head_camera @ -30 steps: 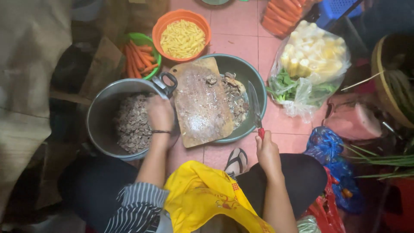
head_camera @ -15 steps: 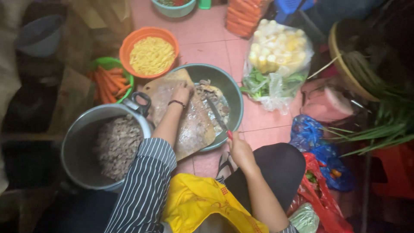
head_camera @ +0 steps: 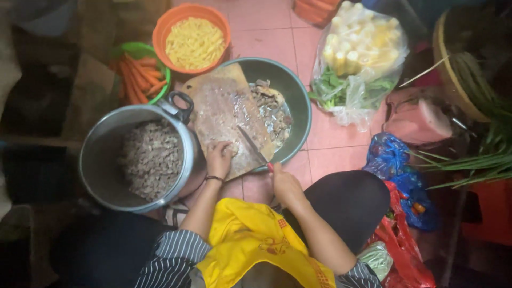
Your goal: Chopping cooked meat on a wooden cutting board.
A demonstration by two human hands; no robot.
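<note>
Two hands work at the brown wooden cutting board (head_camera: 224, 114), which lies tilted across the grey-green round basin (head_camera: 296, 93). Far left, the large steel pot of minced meat (head_camera: 141, 157) is unchanged. The left hand (head_camera: 220, 158), earlier at the board's far edge, now rests on its near edge, fingers curled on a small piece. The right hand (head_camera: 285, 184) stays clenched on the red-handled knife (head_camera: 255, 149), blade on the board.
</note>
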